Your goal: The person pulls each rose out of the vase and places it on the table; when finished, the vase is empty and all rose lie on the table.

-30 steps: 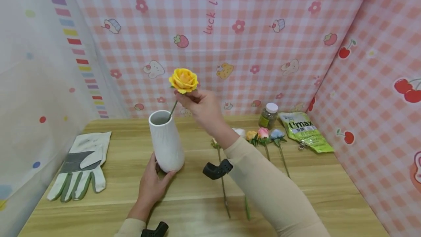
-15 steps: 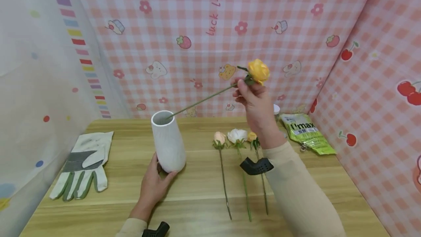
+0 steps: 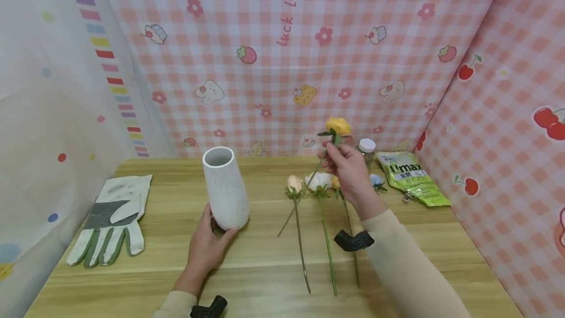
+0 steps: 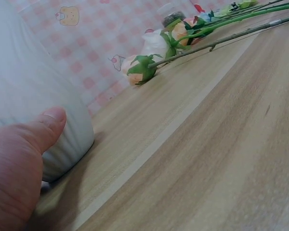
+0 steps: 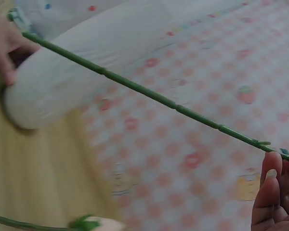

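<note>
A white vase [image 3: 227,193] stands on the wooden table, its mouth open upward. My left hand [image 3: 207,247] grips it low down, the thumb [image 4: 50,122] lying along its near side in the left wrist view; the other fingers are mostly hidden behind it. Just below its bloom, my right hand [image 3: 350,168] pinches the stem of a yellow rose [image 3: 338,125]. The long green stem [image 5: 139,90] slants down to the left, apart from the vase. Below this hand lie a peach rose [image 3: 294,184], a white rose [image 3: 319,181] and a partly hidden yellow-orange flower [image 3: 336,182].
At the left lies a white and grey work glove [image 3: 112,220]. A blue flower [image 3: 376,179], a lidded jar [image 3: 367,148] and a green bag [image 3: 412,178] are at the back right. A pink checked cloth [image 3: 273,72] hangs behind the table.
The yellow rose's stem has come out of the vase mouth. My right hand has carried the rose rightward, then lowered it over the lying flowers. The left hand stays on the vase.
</note>
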Available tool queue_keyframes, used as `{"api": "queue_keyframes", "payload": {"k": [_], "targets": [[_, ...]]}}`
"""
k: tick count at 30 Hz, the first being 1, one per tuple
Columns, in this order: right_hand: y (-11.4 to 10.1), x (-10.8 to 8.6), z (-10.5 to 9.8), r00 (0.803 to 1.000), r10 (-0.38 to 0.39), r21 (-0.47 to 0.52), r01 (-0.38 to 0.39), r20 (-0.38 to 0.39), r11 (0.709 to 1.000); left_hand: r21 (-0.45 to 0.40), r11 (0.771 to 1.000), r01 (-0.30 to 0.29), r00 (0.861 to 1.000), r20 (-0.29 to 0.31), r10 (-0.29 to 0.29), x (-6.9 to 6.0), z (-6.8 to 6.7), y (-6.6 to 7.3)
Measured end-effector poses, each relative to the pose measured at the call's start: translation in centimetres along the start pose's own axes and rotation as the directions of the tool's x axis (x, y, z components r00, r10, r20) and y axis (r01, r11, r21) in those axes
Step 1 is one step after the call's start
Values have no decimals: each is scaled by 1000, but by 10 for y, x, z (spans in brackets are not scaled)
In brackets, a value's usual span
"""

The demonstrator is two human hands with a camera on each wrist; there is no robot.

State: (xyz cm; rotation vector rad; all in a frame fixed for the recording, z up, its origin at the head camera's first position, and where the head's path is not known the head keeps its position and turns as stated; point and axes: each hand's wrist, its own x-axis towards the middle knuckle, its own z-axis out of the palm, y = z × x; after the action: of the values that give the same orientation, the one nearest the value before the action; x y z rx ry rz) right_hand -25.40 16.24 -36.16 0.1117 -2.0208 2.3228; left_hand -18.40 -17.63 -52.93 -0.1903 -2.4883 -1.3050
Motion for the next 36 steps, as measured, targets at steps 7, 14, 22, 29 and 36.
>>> {"api": "queue_keyframes", "payload": {"k": [7,14,22,29,36], "targets": [[62,0,34,985,168,-146,-161,37,976,9,1000,9,1000,11,-9,0,1,1],[102,-6,59,979,200,-228,-187,37,956,13,999,31,999,13,-31,0,0,4],[124,-9,69,983,179,-185,-169,41,968,10,999,30,999,18,-30,2,0,4],[136,-4,70,988,136,-273,-112,71,955,16,999,30,999,15,-30,2,0,3],[148,-1,77,985,156,-350,-120,77,929,9,999,42,999,18,-42,0,-1,3]]}}
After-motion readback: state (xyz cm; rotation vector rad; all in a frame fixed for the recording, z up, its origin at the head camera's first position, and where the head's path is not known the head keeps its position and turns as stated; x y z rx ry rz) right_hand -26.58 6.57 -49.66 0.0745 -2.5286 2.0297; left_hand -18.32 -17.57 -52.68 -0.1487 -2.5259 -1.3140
